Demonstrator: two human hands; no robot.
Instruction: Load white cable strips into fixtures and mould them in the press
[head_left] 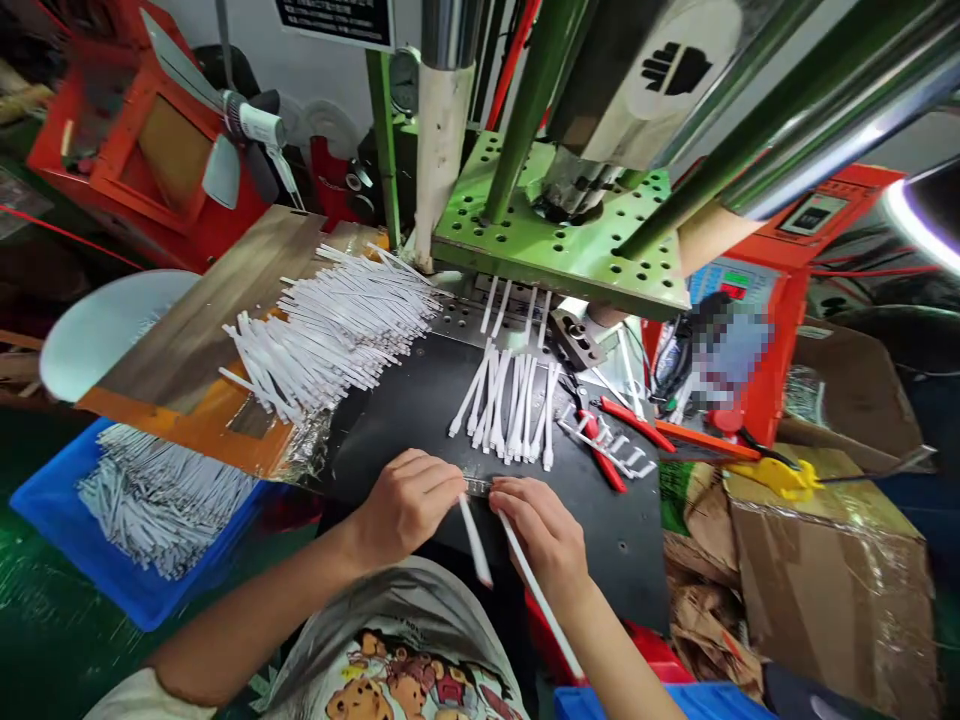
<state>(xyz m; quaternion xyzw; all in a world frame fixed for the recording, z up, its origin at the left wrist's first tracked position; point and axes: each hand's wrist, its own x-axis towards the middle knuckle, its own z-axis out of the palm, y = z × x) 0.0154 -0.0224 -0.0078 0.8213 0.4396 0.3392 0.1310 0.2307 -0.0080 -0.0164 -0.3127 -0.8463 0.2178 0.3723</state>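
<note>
My left hand [409,505] is closed at the near edge of the black work surface [382,430], its fingertips pinching one end of a small metal strip [477,486]. My right hand [544,530] is closed at the strip's other end. One white cable piece [474,540] hangs down from the strip between the hands, and another white cable piece [541,605] runs down over my right hand and wrist. Just beyond the hands lies a fanned row of white cable pieces [517,405]. A large pile of white pieces [337,320] is at the left.
A green press plate [555,230] on thick columns stands behind the row. Red-handled pliers [600,450] and a white plastic frame [619,455] lie at right. A blue bin [142,600] of white pieces is at lower left, a cardboard box [832,600] at lower right.
</note>
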